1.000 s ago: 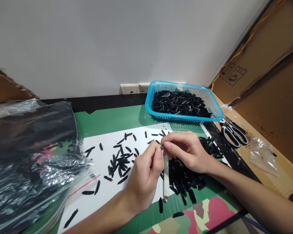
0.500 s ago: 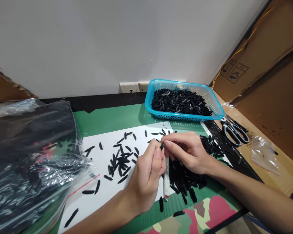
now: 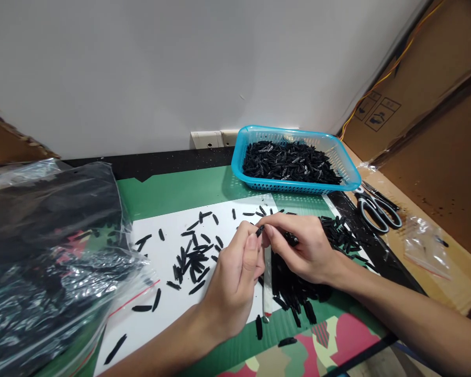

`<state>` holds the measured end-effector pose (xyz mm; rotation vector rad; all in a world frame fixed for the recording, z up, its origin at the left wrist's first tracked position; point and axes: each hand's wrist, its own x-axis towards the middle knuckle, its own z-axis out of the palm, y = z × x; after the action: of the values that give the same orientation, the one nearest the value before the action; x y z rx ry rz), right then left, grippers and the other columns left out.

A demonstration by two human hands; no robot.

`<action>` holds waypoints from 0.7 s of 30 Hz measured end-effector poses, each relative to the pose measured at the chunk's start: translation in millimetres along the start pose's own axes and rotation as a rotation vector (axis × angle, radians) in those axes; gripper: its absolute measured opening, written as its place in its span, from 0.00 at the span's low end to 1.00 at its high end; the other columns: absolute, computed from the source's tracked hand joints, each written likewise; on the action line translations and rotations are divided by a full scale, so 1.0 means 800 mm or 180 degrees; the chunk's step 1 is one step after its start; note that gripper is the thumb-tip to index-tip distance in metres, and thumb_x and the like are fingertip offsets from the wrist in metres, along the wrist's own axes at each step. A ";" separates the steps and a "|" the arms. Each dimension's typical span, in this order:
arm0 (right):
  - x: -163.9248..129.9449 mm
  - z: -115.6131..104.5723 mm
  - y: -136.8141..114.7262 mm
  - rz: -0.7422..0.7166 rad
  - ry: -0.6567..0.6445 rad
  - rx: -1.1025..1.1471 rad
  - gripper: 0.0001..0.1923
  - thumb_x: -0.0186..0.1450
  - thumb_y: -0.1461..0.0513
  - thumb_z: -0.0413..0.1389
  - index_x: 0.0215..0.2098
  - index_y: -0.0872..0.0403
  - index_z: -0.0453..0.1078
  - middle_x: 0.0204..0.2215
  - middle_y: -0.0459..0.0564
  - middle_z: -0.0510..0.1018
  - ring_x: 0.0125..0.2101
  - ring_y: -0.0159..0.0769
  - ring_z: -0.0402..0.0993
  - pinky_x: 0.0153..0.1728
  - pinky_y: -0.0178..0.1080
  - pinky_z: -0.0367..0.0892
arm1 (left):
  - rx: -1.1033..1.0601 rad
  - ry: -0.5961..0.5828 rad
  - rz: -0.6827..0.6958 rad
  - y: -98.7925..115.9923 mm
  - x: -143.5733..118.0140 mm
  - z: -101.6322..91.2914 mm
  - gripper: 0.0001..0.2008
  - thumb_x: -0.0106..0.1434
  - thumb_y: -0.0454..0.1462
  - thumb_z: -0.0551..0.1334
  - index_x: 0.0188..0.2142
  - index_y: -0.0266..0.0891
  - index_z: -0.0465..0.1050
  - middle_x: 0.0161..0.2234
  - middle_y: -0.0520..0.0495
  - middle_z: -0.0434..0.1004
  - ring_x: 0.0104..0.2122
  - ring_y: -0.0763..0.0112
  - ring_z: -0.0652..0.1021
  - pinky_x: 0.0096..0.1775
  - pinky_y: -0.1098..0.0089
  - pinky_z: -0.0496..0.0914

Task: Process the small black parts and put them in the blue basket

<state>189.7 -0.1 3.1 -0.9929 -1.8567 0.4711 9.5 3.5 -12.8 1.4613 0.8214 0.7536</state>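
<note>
A small, narrow black piece [image 3: 260,230] is pinched between the fingertips of my left hand [image 3: 237,277] and my right hand [image 3: 304,248]. My left thumb lies along its curled fingers, just below the piece. From the right, my right thumb and forefinger close on its other end. Beneath my right hand spreads a dense heap of similar black pieces [image 3: 294,285], partly hidden by it. Left of my hands, more black pieces [image 3: 196,259] lie scattered on a white sheet [image 3: 149,272]. A thin whitish stick [image 3: 267,293] with a red end lies between the two groups.
A blue basket [image 3: 298,187] full of black pieces stands at the back by the wall. To its right lie scissors [image 3: 377,212] and a small clear bag [image 3: 426,246]. A large zip bag [image 3: 51,209] of dark contents covers the left. Cardboard [image 3: 435,104] rises at right.
Both hands stay nearly in place around the black piece. The piece tilts a little more, and my right fingers have shifted slightly. The whole view has moved very slightly.
</note>
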 end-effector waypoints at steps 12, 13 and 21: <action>-0.003 0.001 0.007 0.0181 0.0062 0.0090 0.12 0.72 0.67 0.56 0.53 0.57 0.73 0.37 0.51 0.84 0.29 0.31 0.78 0.33 0.34 0.73 | -0.0560 0.0144 -0.0199 0.004 0.005 0.001 0.19 0.78 0.51 0.50 0.34 0.43 0.55 0.23 0.60 0.53 0.20 0.79 0.52 0.21 0.76 0.52; -0.002 0.002 0.009 0.0145 0.0097 0.0092 0.12 0.72 0.67 0.57 0.54 0.56 0.73 0.40 0.51 0.84 0.31 0.31 0.79 0.34 0.34 0.74 | -0.0607 0.0144 -0.0215 0.005 0.005 0.001 0.19 0.78 0.51 0.50 0.34 0.43 0.55 0.23 0.60 0.53 0.20 0.79 0.52 0.21 0.77 0.51; 0.003 0.000 0.015 0.0339 0.0104 0.0151 0.04 0.74 0.67 0.57 0.43 0.55 0.75 0.34 0.49 0.82 0.33 0.33 0.79 0.36 0.35 0.72 | -0.0775 0.0239 -0.0508 0.012 0.012 0.000 0.21 0.76 0.54 0.52 0.34 0.43 0.57 0.23 0.60 0.53 0.20 0.80 0.50 0.20 0.79 0.49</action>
<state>194.3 8.8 -4.1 -1.0651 -1.7618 0.5570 14.9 11.2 -3.6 1.1430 0.8606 0.7626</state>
